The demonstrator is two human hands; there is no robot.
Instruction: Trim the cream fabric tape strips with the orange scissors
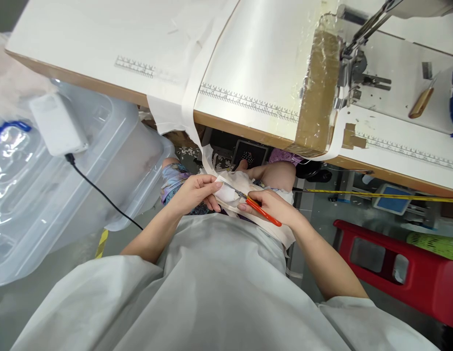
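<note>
Over my lap lies white fabric (239, 181), partly bunched, with a pale strip (190, 100) running from the table edge down to it. My left hand (202, 191) pinches a piece of the fabric between thumb and fingers. My right hand (267, 204) is closed around scissors with orange handles (263, 211). Their blades point left and lie against the fabric beside my left fingertips; whether they are parted is too small to tell.
The white table (255, 63) with printed rulers spans the front. A sewing machine (358, 66) and a wooden-handled tool (422, 102) are at right. A plastic bin (113, 161) carrying a white power bank (58, 124) stands left. A red stool (412, 278) is lower right.
</note>
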